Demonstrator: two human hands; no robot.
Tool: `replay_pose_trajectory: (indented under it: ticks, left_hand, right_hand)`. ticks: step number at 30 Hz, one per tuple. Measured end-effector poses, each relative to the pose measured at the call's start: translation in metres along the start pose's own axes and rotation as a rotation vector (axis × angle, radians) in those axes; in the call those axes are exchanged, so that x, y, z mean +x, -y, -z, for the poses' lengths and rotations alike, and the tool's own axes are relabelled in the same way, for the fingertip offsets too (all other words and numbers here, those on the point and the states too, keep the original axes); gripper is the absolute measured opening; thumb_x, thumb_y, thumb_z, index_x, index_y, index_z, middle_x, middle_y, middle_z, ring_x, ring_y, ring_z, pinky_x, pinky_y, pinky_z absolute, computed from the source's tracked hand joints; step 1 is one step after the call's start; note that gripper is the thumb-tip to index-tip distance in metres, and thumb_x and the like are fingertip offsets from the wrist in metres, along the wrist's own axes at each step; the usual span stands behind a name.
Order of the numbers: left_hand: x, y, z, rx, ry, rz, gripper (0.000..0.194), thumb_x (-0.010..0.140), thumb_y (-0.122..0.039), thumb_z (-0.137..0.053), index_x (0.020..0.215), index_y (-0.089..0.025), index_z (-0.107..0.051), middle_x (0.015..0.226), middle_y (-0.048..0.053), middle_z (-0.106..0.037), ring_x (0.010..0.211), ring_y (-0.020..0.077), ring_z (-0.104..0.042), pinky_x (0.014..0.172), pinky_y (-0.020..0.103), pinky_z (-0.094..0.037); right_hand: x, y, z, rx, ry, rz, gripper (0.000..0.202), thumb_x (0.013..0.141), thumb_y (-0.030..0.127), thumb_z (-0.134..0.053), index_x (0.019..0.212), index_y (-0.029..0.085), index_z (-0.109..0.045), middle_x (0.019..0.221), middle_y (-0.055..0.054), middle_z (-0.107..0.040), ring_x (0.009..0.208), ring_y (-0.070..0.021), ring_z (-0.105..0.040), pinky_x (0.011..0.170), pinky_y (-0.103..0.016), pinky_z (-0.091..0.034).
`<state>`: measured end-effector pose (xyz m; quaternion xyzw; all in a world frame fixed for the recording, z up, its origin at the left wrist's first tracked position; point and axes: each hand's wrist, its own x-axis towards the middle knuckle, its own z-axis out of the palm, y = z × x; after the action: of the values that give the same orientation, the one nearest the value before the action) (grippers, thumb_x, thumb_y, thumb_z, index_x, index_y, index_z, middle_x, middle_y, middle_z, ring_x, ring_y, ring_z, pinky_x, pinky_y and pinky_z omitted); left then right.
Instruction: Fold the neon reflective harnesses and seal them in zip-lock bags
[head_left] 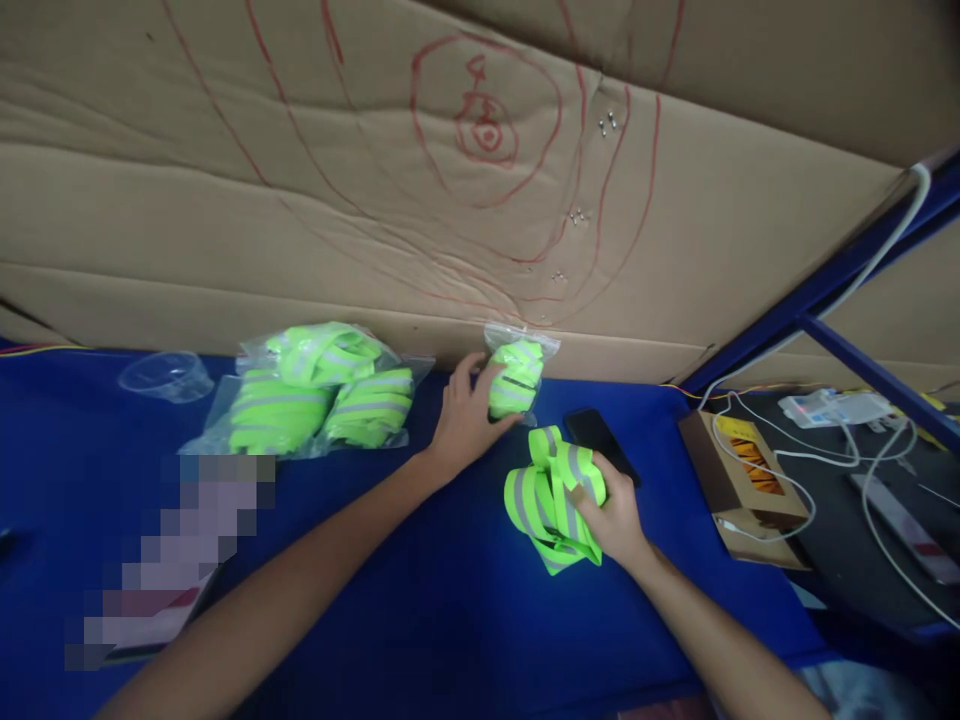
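My left hand point(463, 415) grips a small clear bag holding a folded neon-green reflective band point(516, 375), standing it against the cardboard wall. My right hand point(615, 515) is closed on a loose bundle of neon-green reflective straps point(546, 500) with grey stripes, held just above the blue table point(420, 600). To the left lies a pile of bagged green bands point(319, 390), a short way from my left hand.
A black phone point(600, 440) lies just behind my right hand. A brown cardboard box point(739, 490) with white cables sits at the right. A clear plastic cup point(166, 375) lies at the far left. A scribbled cardboard sheet point(375, 200) forms the back wall.
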<state>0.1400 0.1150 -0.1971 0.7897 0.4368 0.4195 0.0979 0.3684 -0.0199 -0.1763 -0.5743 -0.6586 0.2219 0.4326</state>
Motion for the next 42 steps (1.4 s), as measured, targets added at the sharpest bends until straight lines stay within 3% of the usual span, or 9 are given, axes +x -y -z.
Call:
replay_pose_trajectory:
  ticks: [2, 5, 11, 16, 23, 31, 35, 39, 42]
  left_hand:
    - [0.008, 0.002, -0.013, -0.075, -0.075, 0.07, 0.089, 0.08, -0.029, -0.086, 0.152, -0.02, -0.035, 0.143, 0.019, -0.047, 0.135, 0.0352, -0.049, 0.112, 0.053, -0.045]
    - [0.021, 0.009, -0.027, -0.169, -0.124, 0.068, 0.07, 0.081, -0.02, -0.082, 0.14, -0.021, -0.042, 0.131, 0.012, -0.053, 0.125, 0.0276, -0.055, 0.111, 0.044, -0.048]
    - [0.042, 0.02, -0.04, -0.289, -0.269, 0.137, 0.078, 0.068, -0.023, -0.092, 0.129, -0.018, -0.043, 0.13, 0.014, -0.045, 0.128, 0.0302, -0.05, 0.113, 0.048, -0.045]
    - [0.038, 0.021, -0.032, -0.387, -0.237, 0.193, 0.085, 0.066, -0.032, -0.094, 0.132, -0.02, -0.041, 0.135, 0.014, -0.048, 0.128, 0.0292, -0.054, 0.113, 0.047, -0.046]
    - [0.039, 0.016, -0.022, -0.463, -0.159, 0.306, 0.067, 0.081, -0.045, -0.082, 0.13, -0.022, -0.043, 0.115, 0.009, -0.064, 0.102, 0.0225, -0.066, 0.095, 0.04, -0.053]
    - [0.045, 0.0, -0.01, -0.518, -0.202, 0.365, 0.08, 0.07, -0.035, -0.088, 0.134, -0.021, -0.042, 0.138, 0.014, -0.048, 0.132, 0.028, -0.05, 0.119, 0.048, -0.039]
    - [0.007, -0.016, 0.031, -0.609, -0.135, 0.459, 0.069, 0.082, -0.042, -0.078, 0.136, -0.023, -0.04, 0.144, 0.015, -0.046, 0.136, 0.0269, -0.049, 0.118, 0.049, -0.041]
    - [-0.059, -0.049, 0.068, -0.814, 0.185, 0.589, 0.081, 0.074, -0.049, -0.085, 0.137, -0.021, -0.043, 0.125, 0.016, -0.064, 0.111, 0.0289, -0.069, 0.089, 0.045, -0.06]
    - [-0.086, -0.069, 0.085, -1.028, 0.376, 0.73, 0.088, 0.07, -0.045, -0.092, 0.142, -0.022, -0.048, 0.128, 0.015, -0.07, 0.116, 0.0289, -0.07, 0.094, 0.04, -0.059]
  right_hand:
    - [0.0, -0.003, -0.001, 0.006, -0.003, -0.015, 0.018, 0.088, 0.034, -0.064, 0.097, 0.018, -0.069, 0.07, 0.003, -0.067, 0.059, -0.0126, -0.057, 0.058, -0.022, -0.05]
    - [0.0, -0.005, -0.003, 0.019, 0.003, -0.024, 0.021, 0.088, 0.036, -0.065, 0.096, 0.018, -0.069, 0.069, 0.002, -0.066, 0.058, -0.0128, -0.056, 0.057, -0.023, -0.048]
    - [0.002, -0.006, -0.005, 0.027, 0.021, -0.041, 0.024, 0.09, 0.04, -0.064, 0.096, 0.017, -0.068, 0.07, 0.002, -0.065, 0.059, -0.0127, -0.057, 0.059, -0.023, -0.047]
    - [0.004, -0.007, -0.005, 0.036, 0.041, -0.067, 0.028, 0.092, 0.045, -0.064, 0.088, 0.017, -0.065, 0.068, 0.003, -0.06, 0.06, -0.0118, -0.054, 0.06, -0.022, -0.043]
    - [0.005, -0.007, -0.007, 0.082, 0.045, -0.091, 0.032, 0.092, 0.049, -0.064, 0.087, 0.017, -0.063, 0.067, 0.004, -0.056, 0.062, -0.0116, -0.051, 0.061, -0.023, -0.041]
    - [0.005, -0.009, -0.005, 0.135, 0.081, -0.143, 0.034, 0.091, 0.051, -0.066, 0.088, 0.018, -0.064, 0.069, 0.003, -0.057, 0.064, -0.0126, -0.05, 0.061, -0.024, -0.04]
    - [0.005, -0.009, -0.005, 0.21, 0.099, -0.196, 0.035, 0.09, 0.053, -0.069, 0.09, 0.018, -0.066, 0.072, 0.001, -0.061, 0.068, -0.0145, -0.053, 0.064, -0.025, -0.043]
    - [-0.003, 0.011, -0.016, 0.383, 0.168, -0.297, 0.043, 0.093, 0.058, -0.066, 0.115, 0.02, -0.066, 0.096, -0.005, -0.073, 0.084, -0.0201, -0.067, 0.075, -0.029, -0.054]
    - [-0.01, 0.038, -0.027, 0.732, 0.309, -0.431, 0.054, 0.09, 0.053, -0.071, 0.133, 0.024, -0.057, 0.117, -0.009, -0.074, 0.097, -0.0238, -0.073, 0.084, -0.036, -0.06]
